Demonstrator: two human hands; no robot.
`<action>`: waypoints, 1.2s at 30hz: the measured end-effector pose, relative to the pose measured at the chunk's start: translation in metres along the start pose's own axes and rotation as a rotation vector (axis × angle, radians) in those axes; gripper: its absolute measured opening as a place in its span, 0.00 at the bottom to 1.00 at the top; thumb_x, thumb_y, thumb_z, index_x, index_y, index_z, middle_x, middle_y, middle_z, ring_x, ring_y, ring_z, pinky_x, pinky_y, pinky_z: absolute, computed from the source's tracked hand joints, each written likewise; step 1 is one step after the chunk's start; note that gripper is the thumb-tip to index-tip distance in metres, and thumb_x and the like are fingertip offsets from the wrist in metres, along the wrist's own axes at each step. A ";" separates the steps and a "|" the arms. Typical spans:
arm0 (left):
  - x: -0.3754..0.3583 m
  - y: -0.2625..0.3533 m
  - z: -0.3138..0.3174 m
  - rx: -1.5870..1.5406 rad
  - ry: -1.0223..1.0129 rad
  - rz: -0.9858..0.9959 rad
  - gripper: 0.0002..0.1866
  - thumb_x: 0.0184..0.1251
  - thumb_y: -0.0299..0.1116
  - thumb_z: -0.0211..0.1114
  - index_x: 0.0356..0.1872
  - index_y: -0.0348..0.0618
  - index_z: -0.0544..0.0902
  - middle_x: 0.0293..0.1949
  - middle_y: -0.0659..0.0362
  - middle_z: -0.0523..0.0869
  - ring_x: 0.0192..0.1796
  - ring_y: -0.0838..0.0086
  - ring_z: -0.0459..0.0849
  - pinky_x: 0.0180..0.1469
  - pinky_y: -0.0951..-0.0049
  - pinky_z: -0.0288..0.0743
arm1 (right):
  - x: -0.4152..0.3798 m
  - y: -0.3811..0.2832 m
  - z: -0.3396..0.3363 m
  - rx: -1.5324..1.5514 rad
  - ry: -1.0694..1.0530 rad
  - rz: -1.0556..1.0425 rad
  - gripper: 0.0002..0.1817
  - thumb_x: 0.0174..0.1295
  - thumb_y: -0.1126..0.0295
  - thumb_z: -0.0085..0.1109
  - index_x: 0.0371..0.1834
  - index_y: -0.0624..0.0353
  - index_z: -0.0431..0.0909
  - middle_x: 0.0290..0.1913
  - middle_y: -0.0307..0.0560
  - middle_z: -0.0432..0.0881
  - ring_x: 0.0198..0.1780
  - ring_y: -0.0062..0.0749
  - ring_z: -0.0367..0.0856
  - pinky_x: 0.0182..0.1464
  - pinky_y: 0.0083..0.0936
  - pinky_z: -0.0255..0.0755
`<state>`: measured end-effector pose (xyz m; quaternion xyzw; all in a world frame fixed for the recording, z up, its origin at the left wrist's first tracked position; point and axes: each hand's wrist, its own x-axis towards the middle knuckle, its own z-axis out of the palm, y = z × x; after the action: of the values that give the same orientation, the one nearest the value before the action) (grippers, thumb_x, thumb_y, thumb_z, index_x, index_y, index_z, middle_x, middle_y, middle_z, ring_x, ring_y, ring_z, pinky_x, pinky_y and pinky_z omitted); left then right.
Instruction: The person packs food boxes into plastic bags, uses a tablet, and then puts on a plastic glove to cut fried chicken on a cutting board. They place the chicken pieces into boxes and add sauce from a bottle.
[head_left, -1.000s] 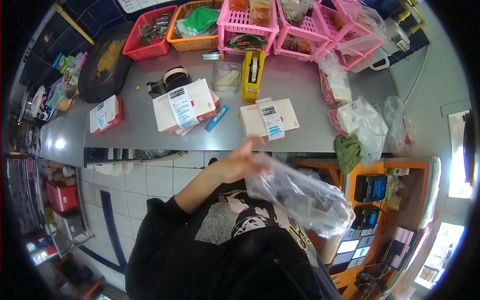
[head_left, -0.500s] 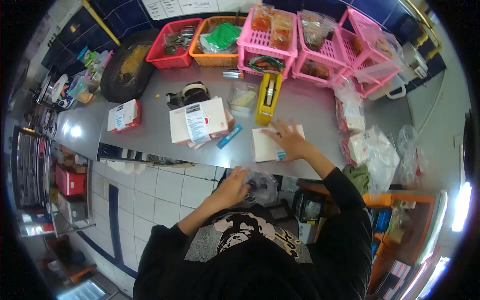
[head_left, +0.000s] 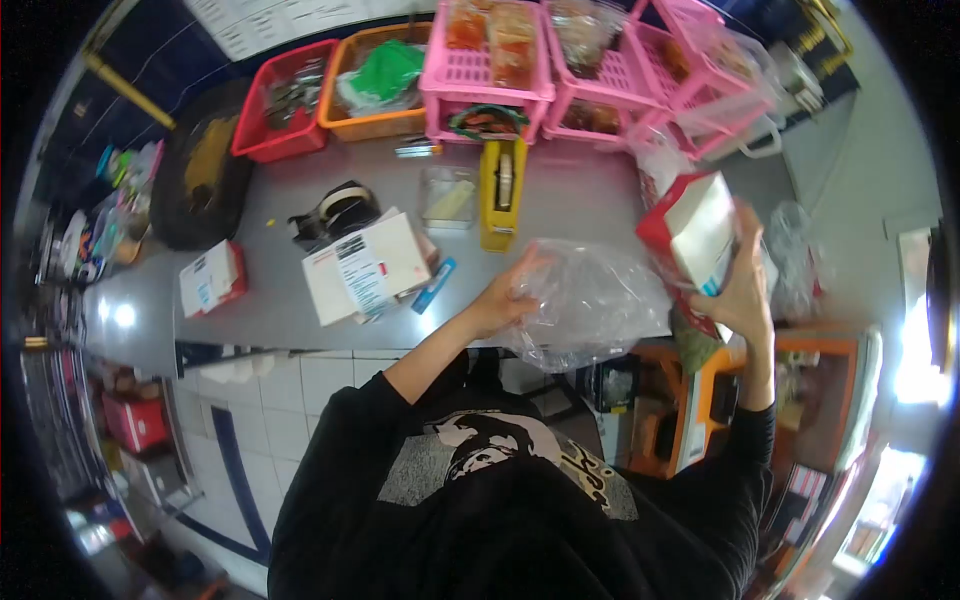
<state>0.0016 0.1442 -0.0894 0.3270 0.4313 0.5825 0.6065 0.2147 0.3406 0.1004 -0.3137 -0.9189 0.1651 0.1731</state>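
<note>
My left hand (head_left: 507, 297) is closed on the edge of a clear plastic bag (head_left: 600, 300), which hangs spread over the counter's front edge. Off to the right, my right hand (head_left: 742, 290) grips a red and white box (head_left: 700, 232), tilted and lifted above the counter. Left of the bag, a blue marker-like item (head_left: 434, 286) lies beside a white labelled box (head_left: 368, 268). A yellow tape dispenser (head_left: 501, 195) stands behind the bag.
Pink baskets (head_left: 487, 75) with packets line the back, beside an orange basket (head_left: 375, 125) and a red basket (head_left: 285, 140). A black tape dispenser (head_left: 340, 208), a clear container (head_left: 447, 197) and a small box (head_left: 212, 278) are on the steel counter (head_left: 275, 325).
The box under my right hand has been lifted off the counter and moved right. My left hand has raised the clear bag, now spread wider. The view has shifted to the right.
</note>
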 end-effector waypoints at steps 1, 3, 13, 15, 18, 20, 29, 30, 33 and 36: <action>0.007 -0.001 0.003 -0.003 -0.034 -0.014 0.47 0.54 0.19 0.54 0.72 0.54 0.37 0.70 0.61 0.58 0.26 0.84 0.72 0.26 0.84 0.73 | -0.001 -0.013 -0.009 0.174 0.053 -0.035 0.58 0.23 0.67 0.70 0.66 0.63 0.48 0.56 0.61 0.65 0.59 0.51 0.65 0.62 0.41 0.58; 0.017 -0.004 0.010 0.091 0.019 -0.068 0.48 0.55 0.18 0.53 0.72 0.55 0.35 0.70 0.60 0.58 0.25 0.87 0.71 0.25 0.84 0.73 | -0.005 -0.031 -0.007 0.378 0.129 -0.161 0.62 0.24 0.66 0.72 0.67 0.63 0.42 0.57 0.62 0.64 0.63 0.49 0.62 0.65 0.40 0.55; 0.004 0.015 -0.052 0.854 0.074 0.345 0.46 0.54 0.17 0.59 0.71 0.46 0.43 0.66 0.42 0.63 0.61 0.56 0.72 0.59 0.65 0.68 | -0.028 0.019 0.191 0.243 -0.151 -0.317 0.61 0.23 0.61 0.77 0.68 0.52 0.49 0.60 0.60 0.61 0.61 0.56 0.59 0.62 0.46 0.54; 0.000 0.033 -0.044 0.817 0.126 0.291 0.45 0.54 0.16 0.58 0.71 0.47 0.44 0.66 0.44 0.62 0.62 0.60 0.71 0.59 0.66 0.67 | -0.027 0.018 0.176 -0.058 -0.586 -0.341 0.61 0.24 0.60 0.76 0.69 0.43 0.51 0.61 0.58 0.60 0.62 0.53 0.59 0.61 0.49 0.54; 0.001 0.041 -0.024 0.912 0.173 0.224 0.45 0.55 0.15 0.56 0.71 0.47 0.43 0.67 0.42 0.60 0.65 0.59 0.67 0.58 0.68 0.67 | -0.023 0.004 0.171 -0.282 -0.712 -0.495 0.62 0.25 0.58 0.77 0.70 0.37 0.49 0.64 0.54 0.59 0.63 0.52 0.59 0.61 0.50 0.56; 0.002 0.033 -0.013 0.836 0.147 0.020 0.46 0.54 0.16 0.58 0.72 0.50 0.43 0.67 0.39 0.58 0.67 0.50 0.62 0.59 0.67 0.67 | -0.026 0.008 0.189 -0.323 -0.711 -0.502 0.62 0.24 0.57 0.77 0.70 0.37 0.49 0.65 0.53 0.58 0.64 0.52 0.58 0.60 0.50 0.57; -0.040 0.102 0.002 1.168 0.030 -0.077 0.27 0.51 0.12 0.49 0.55 0.41 0.75 0.49 0.33 0.76 0.48 0.47 0.78 0.50 0.63 0.73 | -0.050 0.034 0.096 -0.228 -0.610 -0.098 0.31 0.52 0.52 0.62 0.57 0.54 0.70 0.46 0.56 0.76 0.50 0.47 0.76 0.52 0.35 0.68; -0.035 0.121 0.010 1.081 0.025 -0.158 0.27 0.48 0.11 0.46 0.52 0.39 0.77 0.44 0.37 0.80 0.42 0.52 0.82 0.47 0.63 0.74 | -0.052 0.023 0.077 -0.225 -0.607 -0.089 0.31 0.52 0.52 0.62 0.57 0.54 0.70 0.46 0.56 0.76 0.50 0.47 0.76 0.52 0.35 0.68; -0.016 0.154 0.021 1.214 0.042 0.169 0.21 0.54 0.14 0.49 0.49 0.39 0.78 0.37 0.44 0.82 0.36 0.57 0.82 0.41 0.65 0.75 | -0.056 -0.035 0.021 -0.376 -0.829 -0.108 0.25 0.59 0.49 0.54 0.41 0.64 0.76 0.41 0.55 0.77 0.45 0.46 0.78 0.45 0.32 0.70; 0.020 0.186 0.022 1.472 0.068 0.534 0.17 0.59 0.18 0.54 0.49 0.40 0.77 0.36 0.49 0.82 0.34 0.63 0.83 0.38 0.66 0.75 | -0.067 -0.079 0.006 -0.562 -1.181 -0.249 0.17 0.59 0.54 0.54 0.38 0.57 0.81 0.38 0.48 0.77 0.39 0.37 0.80 0.38 0.33 0.71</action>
<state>-0.0582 0.1866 0.0843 0.7197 0.6315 0.2824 0.0596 0.2210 0.2375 0.1133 -0.0953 -0.8968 0.0419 -0.4300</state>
